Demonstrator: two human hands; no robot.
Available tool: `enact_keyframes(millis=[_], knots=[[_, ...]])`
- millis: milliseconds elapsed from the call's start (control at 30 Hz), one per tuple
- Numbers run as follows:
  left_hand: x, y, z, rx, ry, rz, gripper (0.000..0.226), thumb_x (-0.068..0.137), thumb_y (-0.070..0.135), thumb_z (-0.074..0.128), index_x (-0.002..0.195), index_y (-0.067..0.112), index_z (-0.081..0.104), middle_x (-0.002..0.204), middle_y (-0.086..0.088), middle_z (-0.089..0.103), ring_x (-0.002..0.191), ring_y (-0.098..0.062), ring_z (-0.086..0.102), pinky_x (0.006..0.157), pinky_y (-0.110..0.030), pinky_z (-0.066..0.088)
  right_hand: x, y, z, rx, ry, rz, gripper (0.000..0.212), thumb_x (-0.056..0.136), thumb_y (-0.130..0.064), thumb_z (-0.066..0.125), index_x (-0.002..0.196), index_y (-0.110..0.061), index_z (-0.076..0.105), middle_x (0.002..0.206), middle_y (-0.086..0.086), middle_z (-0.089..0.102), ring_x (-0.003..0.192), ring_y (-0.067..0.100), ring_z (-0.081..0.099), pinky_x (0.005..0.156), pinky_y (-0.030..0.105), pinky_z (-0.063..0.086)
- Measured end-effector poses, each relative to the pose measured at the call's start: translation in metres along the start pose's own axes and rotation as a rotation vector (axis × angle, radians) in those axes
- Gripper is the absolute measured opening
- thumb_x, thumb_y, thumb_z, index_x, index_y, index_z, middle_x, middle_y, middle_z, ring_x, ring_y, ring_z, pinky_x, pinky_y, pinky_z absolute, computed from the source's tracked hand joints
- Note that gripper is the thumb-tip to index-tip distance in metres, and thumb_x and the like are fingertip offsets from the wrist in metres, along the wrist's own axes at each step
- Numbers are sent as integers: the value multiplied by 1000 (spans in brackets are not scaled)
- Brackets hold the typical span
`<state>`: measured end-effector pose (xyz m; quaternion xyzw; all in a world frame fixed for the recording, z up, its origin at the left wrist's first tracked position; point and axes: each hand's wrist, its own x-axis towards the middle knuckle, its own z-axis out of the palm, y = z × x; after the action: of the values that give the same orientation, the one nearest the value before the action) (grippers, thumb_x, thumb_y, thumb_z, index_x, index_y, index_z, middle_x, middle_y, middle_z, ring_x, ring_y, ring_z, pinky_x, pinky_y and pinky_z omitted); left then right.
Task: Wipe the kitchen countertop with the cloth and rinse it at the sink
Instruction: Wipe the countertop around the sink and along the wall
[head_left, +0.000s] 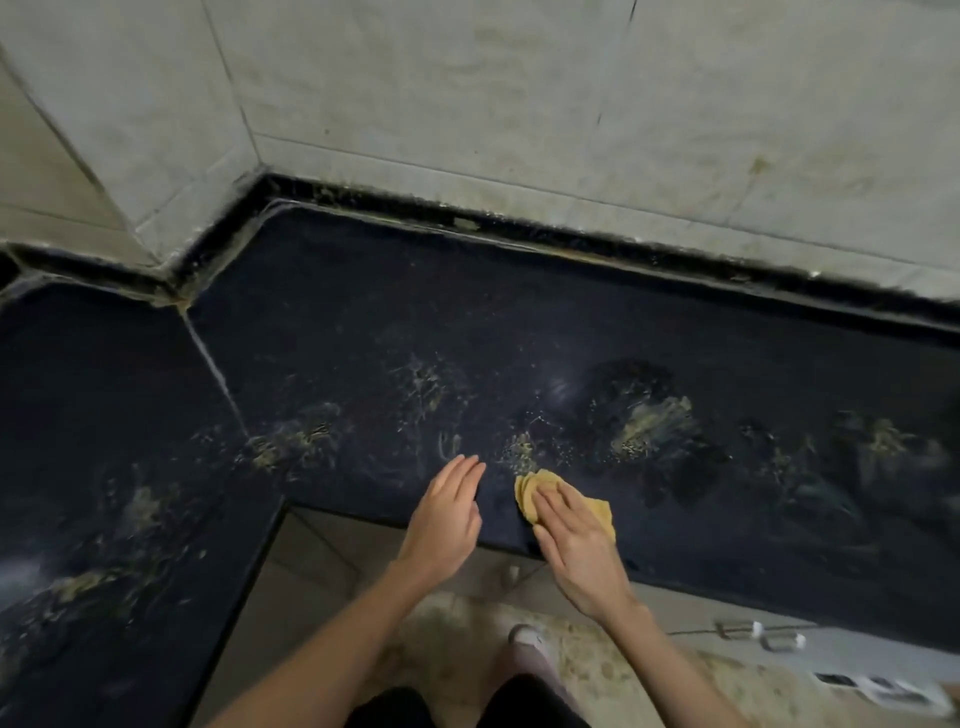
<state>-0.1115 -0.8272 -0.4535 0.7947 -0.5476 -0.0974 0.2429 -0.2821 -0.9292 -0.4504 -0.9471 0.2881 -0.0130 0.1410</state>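
**Ana:** Yellow cloth (563, 506), bunched flat under the right hand (574, 535). That is the head view, the only one. The palm and straight fingers press it down onto the dark countertop (363, 332) near the front edge; nothing is pinched, the hand lies open on top of it.

**Ben:** And the left hand (444, 519)?

**Ana:** Just beside the cloth, on the thumb side of the pressing hand, open and flat, holding nothing. Whether it touches the stone or hovers cannot be told.

**Ben:** What lies around the cloth?

**Ana:** Yellowish stains (652, 423) ahead of the fingertips and out to either side, many of them. The nearest speckled patch (519, 449) sits just past the cloth's far edge. No sink is in view.

**Ben:** What could go wrong?

**Ana:** Likely three things. A flat palm gives no real hold, so the cloth may slide out or roll up during a hard stroke. It sits close to the front edge, so a pull toward the body could drop it to the floor (467, 634). A small, loaded cloth may smear the grime rather than lift it.

**Ben:** Any writing?

**Ana:** None readable, no labels or brands.
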Motion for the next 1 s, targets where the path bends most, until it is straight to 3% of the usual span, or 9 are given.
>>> enact_keyframes(millis=[100, 233, 400, 467, 533, 633, 833, 933, 1000], knots=[[13, 7, 9, -14, 15, -51, 51, 89, 18, 31, 138, 5, 38, 145, -5, 38, 138, -19, 27, 113, -26, 11, 9, 11, -11, -45, -55, -190, 56, 102, -39, 16, 128, -11, 57, 135, 0, 53, 132, 16, 33, 115, 20, 5], [25, 17, 17, 10, 79, -158, 51, 90, 19, 28, 135, 3, 43, 141, -8, 43, 135, -21, 32, 112, -32, 13, 36, 38, -23, -149, -149, -417, 53, 101, -35, 15, 133, -14, 52, 137, -2, 52, 132, 13, 29, 116, 21, 3], [30, 28, 27, 7, 147, -312, 55, 89, 24, 22, 134, 3, 44, 141, -8, 44, 134, -24, 34, 113, -29, 16, 108, 63, -25, -223, -270, -382, 78, 93, -50, -13, 145, -12, 31, 151, 4, 31, 143, 18, 12, 116, 32, 17], [27, 33, 29, 17, 171, -356, 54, 88, 23, 24, 131, 2, 47, 137, -10, 47, 132, -22, 36, 112, -25, 17, 130, 64, -25, -215, -340, -354, 86, 84, -56, -22, 149, -13, 12, 157, 3, 11, 145, 20, -1, 116, 33, 5], [24, 40, 32, 27, 193, -384, 50, 86, 19, 28, 126, 0, 52, 131, -13, 53, 127, -20, 36, 109, -27, 19, 130, 56, -23, -271, -264, -358, 72, 94, -49, -4, 147, -7, 20, 155, 10, 21, 144, 29, 12, 116, 36, 4], [17, 47, 40, 44, 212, -411, 49, 84, 16, 32, 124, -2, 54, 128, -14, 56, 124, -20, 36, 107, -30, 23, 90, 52, -7, -288, -221, -507, 57, 95, -38, 24, 139, -5, 41, 144, 12, 43, 134, 33, 37, 112, 45, 19], [4, 45, 47, 83, 243, -493, 49, 83, 16, 32, 122, -2, 55, 127, -15, 56, 124, -20, 34, 106, -32, 23, 75, 73, -9, -271, -291, -651, 52, 100, -41, 12, 142, -17, 33, 147, -1, 40, 137, 24, 33, 106, 51, 21], [-3, 44, 47, 117, 249, -499, 50, 83, 16, 32, 127, 1, 52, 132, -13, 53, 127, -22, 31, 105, -36, 24, 131, 84, -17, -311, -301, -526, 58, 94, -43, 15, 144, -16, 29, 147, 3, 39, 138, 29, 24, 105, 58, 24], [-7, 47, 49, 128, 248, -486, 50, 84, 16, 33, 129, 2, 51, 134, -12, 52, 129, -23, 30, 105, -38, 25, 170, 86, -24, -303, -314, -441, 71, 87, -48, 0, 149, -17, 15, 156, 0, 18, 144, 27, 8, 112, 58, 14]])
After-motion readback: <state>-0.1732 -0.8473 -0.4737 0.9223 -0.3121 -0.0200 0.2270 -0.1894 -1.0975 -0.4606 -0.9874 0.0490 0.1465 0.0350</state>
